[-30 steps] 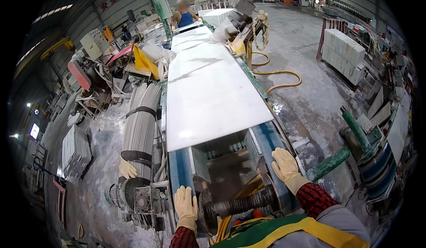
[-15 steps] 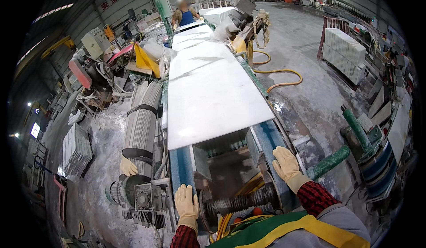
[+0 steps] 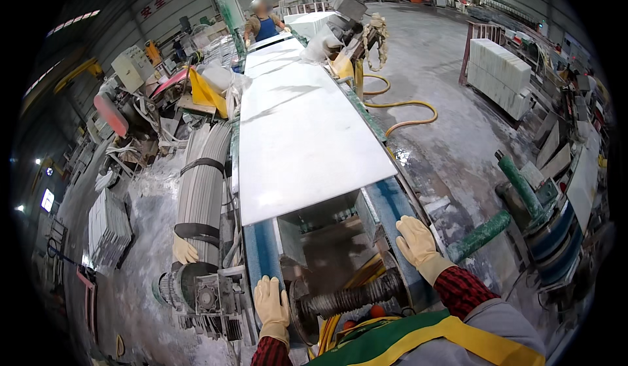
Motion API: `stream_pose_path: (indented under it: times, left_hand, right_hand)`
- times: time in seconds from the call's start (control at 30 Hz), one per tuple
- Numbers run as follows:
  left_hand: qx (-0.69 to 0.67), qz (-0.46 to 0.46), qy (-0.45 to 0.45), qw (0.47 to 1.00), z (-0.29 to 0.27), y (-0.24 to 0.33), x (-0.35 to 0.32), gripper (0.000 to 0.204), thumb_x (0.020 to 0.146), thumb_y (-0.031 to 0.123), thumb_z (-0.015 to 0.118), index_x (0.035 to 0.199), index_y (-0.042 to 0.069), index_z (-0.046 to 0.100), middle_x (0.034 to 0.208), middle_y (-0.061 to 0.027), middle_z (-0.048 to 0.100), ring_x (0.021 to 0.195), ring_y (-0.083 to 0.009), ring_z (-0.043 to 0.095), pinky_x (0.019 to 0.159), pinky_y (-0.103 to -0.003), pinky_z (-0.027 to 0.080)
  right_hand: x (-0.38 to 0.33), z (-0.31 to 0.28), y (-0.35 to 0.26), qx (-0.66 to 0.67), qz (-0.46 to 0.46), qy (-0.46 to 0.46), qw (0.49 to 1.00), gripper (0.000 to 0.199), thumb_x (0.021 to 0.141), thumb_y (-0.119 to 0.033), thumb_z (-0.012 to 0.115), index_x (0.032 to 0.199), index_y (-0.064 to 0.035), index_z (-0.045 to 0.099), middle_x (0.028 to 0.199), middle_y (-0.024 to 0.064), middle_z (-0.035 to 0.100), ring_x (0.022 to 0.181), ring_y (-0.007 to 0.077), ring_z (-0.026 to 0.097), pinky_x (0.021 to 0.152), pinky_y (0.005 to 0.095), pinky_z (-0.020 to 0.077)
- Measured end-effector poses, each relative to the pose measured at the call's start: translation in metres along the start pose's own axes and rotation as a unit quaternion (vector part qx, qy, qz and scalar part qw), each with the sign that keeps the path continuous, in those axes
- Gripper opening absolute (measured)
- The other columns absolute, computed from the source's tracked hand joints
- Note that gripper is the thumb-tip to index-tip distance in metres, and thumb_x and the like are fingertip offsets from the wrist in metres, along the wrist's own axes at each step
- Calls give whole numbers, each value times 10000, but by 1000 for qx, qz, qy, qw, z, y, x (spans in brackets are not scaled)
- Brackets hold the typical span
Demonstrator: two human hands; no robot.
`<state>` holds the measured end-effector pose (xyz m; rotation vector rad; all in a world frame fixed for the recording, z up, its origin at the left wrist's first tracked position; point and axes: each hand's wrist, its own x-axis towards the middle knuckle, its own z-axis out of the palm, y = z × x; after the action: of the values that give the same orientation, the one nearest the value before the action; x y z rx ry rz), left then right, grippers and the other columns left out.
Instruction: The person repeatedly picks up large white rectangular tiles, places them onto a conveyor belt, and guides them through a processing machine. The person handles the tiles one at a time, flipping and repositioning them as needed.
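My left hand [image 3: 271,306], in a cream glove, lies flat on the near end of the left blue belt [image 3: 262,251], fingers stretched forward and holding nothing. On the right blue belt [image 3: 390,199] rests my right hand [image 3: 418,245], also gloved, with its fingers extended and thumb apart. A long white stone slab [image 3: 311,150] lies flat across both belts, its near edge ahead of my fingertips. Neither hand touches the slab. Between the belts, a dark ridged roller [image 3: 353,294] shows in the open gap close to my body.
A co-worker [image 3: 265,26] stands at the far end. To the left are a grey bellows cover [image 3: 199,192], a motor [image 3: 206,294] and a spare glove [image 3: 184,249]. Green pipes [image 3: 481,235] stick out at right. A yellow hose [image 3: 412,114] curves over the floor.
The view has shifted slightly, so everything sits a little further left. My hands stay flat on the belts, and the slab's place relative to them looks about the same.
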<state>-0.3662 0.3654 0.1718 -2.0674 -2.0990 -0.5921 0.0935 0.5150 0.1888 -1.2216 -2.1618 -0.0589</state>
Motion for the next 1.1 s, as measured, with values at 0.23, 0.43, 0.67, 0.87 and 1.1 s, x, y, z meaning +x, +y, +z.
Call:
stream_pose_path:
  times: [0.23,0.43,0.67,0.87,1.1]
  left_hand:
    - [-11,-17,-23,1000,-9,1,-2,470,977,187,675,1412,29,593,1496,-288,571,1384,-502,510,1218,-568,356]
    - [-25,26,15,999,-1,0,4,471,922,141,724,1363,20,613,1441,-293,595,1337,-513,530,1182,-576,391]
    - [-15,68,-1,998,-17,10,-18,420,1110,200,588,1445,-52,619,1483,-354,559,1391,-509,524,1199,-575,413]
    - [1,144,5,990,-29,25,-10,419,1118,162,569,1472,-59,594,1499,-343,551,1389,-493,535,1186,-561,439]
    - [15,123,-18,992,-17,-1,-26,446,1117,123,536,1521,-68,539,1535,-335,523,1451,-494,478,1226,-555,406]
  right_hand:
    - [-3,5,-6,-11,-7,17,1000,440,854,-104,757,1262,4,636,1279,256,660,1214,454,619,1106,528,487]
    - [-5,-9,-4,20,84,-66,994,404,892,-154,732,1267,-28,650,1337,227,657,1266,434,609,1125,517,477]
    - [-16,19,4,9,36,-3,999,428,914,-199,720,1298,-37,622,1390,219,621,1335,421,568,1161,498,455]
    - [-31,6,8,18,62,-35,997,432,918,-201,710,1287,0,614,1360,228,615,1312,415,566,1157,512,446]
    - [-29,14,4,29,49,6,998,370,898,-124,691,1244,-5,636,1325,223,640,1266,417,599,1138,506,474]
